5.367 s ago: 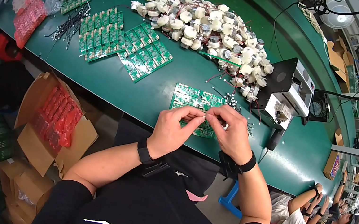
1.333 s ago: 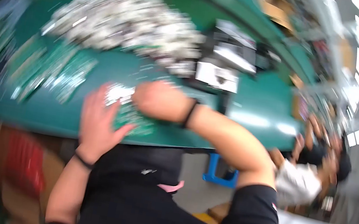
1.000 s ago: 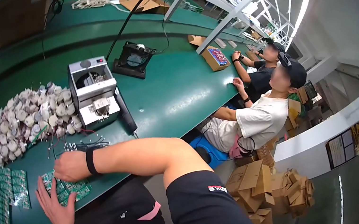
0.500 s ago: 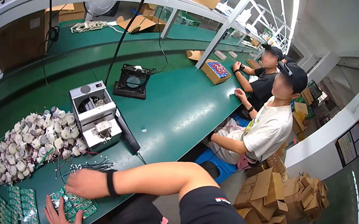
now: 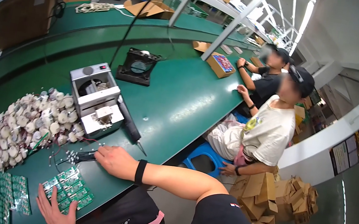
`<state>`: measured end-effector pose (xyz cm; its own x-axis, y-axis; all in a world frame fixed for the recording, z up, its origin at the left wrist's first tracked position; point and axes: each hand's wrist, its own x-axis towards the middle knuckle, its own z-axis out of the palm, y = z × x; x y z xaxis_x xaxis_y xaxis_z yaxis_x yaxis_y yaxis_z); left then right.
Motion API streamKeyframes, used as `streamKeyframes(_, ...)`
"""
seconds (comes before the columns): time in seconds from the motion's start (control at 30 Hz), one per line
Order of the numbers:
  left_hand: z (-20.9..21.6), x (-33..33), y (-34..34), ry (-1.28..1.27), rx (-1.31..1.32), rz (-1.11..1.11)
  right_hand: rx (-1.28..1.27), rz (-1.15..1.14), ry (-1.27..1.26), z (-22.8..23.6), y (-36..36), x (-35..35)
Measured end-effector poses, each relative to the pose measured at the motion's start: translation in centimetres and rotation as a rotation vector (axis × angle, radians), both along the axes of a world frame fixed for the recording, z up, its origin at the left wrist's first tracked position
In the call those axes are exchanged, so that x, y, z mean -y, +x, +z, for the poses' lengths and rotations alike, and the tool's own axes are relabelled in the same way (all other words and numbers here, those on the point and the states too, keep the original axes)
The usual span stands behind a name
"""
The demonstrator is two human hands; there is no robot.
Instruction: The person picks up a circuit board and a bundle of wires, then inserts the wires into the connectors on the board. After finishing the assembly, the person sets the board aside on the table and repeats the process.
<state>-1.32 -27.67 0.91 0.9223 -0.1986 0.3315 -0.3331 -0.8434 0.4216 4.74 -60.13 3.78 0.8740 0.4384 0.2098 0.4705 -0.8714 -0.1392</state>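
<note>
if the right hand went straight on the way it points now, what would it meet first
The right hand would probably meet the bundle of black wires first, as it lies right at the fingers' end; whether they touch is hard to tell.

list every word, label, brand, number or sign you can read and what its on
None readable.
Poster on the pale pillar: print too small.
Mark on the black sleeve: too small.
Print on the white shirt: too blurred.
</note>
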Motion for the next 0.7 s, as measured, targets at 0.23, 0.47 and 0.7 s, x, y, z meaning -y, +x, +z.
streamKeyframes(0.23, 3.3, -0.3, -0.9, -0.189, -0.061, 0.030, -0.079, -0.010, -0.174, 1.8, 1.7, 0.7)
streamKeyframes(0.47, 5.2, -3.4, -0.4, -0.478, 0.303, 0.573, 0.006, -0.048, 0.105, 3.0, -0.9, 3.6)
streamKeyframes(0.7, 5.0, -3.0, -3.1, -0.148, -0.080, -0.008, -0.084, 0.040, 0.231, 4.4, 2.0, 0.0)
